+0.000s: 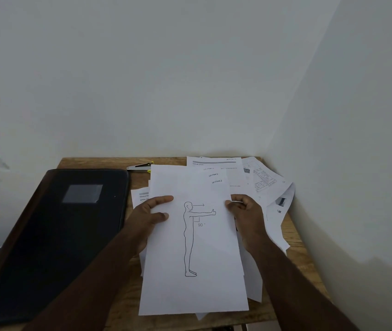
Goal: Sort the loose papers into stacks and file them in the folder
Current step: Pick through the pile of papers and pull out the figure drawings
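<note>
Fingers of your left hand (150,215) curl over the left edge of the top sheet (193,247), thumb on its face; your right hand (245,212) pinches the right edge. Under your fingers the sheet tops a rough bundle, not squared. Beyond your right fingertips, loose papers (265,180) lie fanned toward the wall, unsorted. Left of your left fingers the folder (54,235) lies closed. Judgement: sorting barely started; no separate stacks visible, nothing filed.
</note>
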